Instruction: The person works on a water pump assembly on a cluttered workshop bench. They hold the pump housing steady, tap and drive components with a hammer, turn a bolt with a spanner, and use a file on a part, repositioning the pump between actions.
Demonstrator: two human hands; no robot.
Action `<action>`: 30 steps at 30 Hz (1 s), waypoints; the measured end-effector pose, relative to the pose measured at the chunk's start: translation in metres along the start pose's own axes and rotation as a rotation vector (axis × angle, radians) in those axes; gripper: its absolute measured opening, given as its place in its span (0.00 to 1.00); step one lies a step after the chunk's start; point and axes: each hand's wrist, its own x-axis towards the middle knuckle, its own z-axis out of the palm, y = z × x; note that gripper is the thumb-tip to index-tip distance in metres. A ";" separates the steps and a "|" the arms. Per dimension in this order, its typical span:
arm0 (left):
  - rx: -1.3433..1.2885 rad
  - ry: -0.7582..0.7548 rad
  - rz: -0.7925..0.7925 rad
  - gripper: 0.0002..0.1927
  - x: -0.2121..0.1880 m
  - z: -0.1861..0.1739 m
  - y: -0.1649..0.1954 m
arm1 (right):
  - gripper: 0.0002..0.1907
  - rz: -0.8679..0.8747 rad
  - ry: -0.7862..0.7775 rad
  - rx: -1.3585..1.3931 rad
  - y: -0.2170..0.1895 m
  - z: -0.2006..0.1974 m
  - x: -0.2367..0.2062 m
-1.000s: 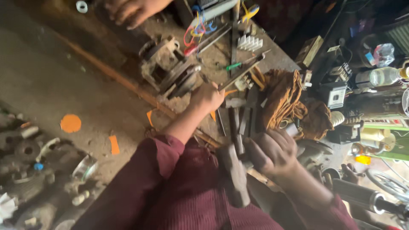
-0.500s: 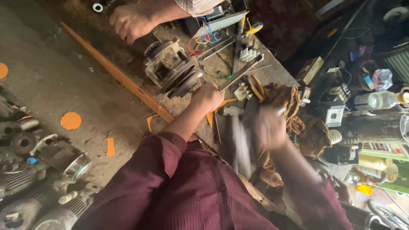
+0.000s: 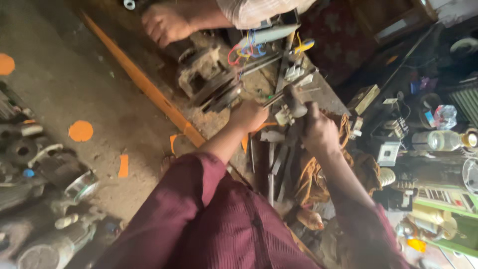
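Right hand (image 3: pixel 318 130): fingers closed around hammer (image 3: pixel 294 102) handle. Left hand (image 3: pixel 247 115): just left of hammer, finger state indiscernible. Metal motor part (image 3: pixel 206 79): beyond hammer, on worktop (image 3: pixel 214 124).

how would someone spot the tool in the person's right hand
Find the long orange strip crossing the dirty floor, then the grey metal motor housing beside it. Just right of that, the right hand grips a dark metal hammer, the only tool raised above the flat steel tools.
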 end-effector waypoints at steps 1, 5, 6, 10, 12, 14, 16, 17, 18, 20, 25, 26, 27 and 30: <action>0.175 -0.012 0.178 0.15 -0.003 0.000 0.000 | 0.21 0.044 -0.021 0.003 -0.004 0.000 -0.004; 0.274 -0.109 0.236 0.12 0.006 -0.001 0.002 | 0.24 -0.073 0.097 0.108 -0.017 -0.037 -0.046; 0.112 -0.087 0.093 0.13 0.009 0.000 0.004 | 0.18 -0.204 0.243 0.167 -0.019 -0.041 -0.046; -0.226 -0.064 -0.211 0.17 0.007 -0.004 0.008 | 0.15 0.564 -0.829 -0.427 -0.011 -0.022 0.014; -0.052 -0.054 -0.015 0.16 0.008 -0.006 0.008 | 0.23 0.219 -0.195 -0.209 0.001 -0.010 0.023; 0.268 -0.055 0.322 0.15 0.010 -0.006 0.009 | 0.21 0.236 -0.072 -0.064 0.012 -0.005 0.009; -0.065 -0.040 -0.086 0.19 0.014 -0.006 0.012 | 0.19 0.109 0.051 0.033 0.020 -0.013 -0.025; -0.217 -0.047 -0.291 0.21 0.016 -0.005 0.014 | 0.18 -0.008 0.146 0.098 0.021 -0.015 -0.038; -0.205 -0.050 -0.255 0.21 0.018 -0.004 0.015 | 0.17 -0.181 0.302 0.146 0.023 -0.015 -0.041; -0.176 -0.055 -0.228 0.21 0.016 -0.003 0.014 | 0.16 -0.362 0.438 0.229 0.021 -0.011 -0.034; 0.041 -0.013 0.100 0.18 0.006 0.000 0.007 | 0.12 0.030 -0.060 -0.163 0.014 0.004 0.021; 0.093 -0.049 0.128 0.16 0.011 -0.002 0.008 | 0.11 -0.032 -0.019 -0.217 0.016 -0.005 0.020; 0.100 -0.003 0.128 0.14 0.010 0.000 0.008 | 0.11 -0.226 0.013 -0.340 0.018 -0.019 0.004; 0.058 0.080 0.140 0.11 0.014 0.001 0.012 | 0.20 -0.171 0.247 0.028 0.021 -0.054 -0.041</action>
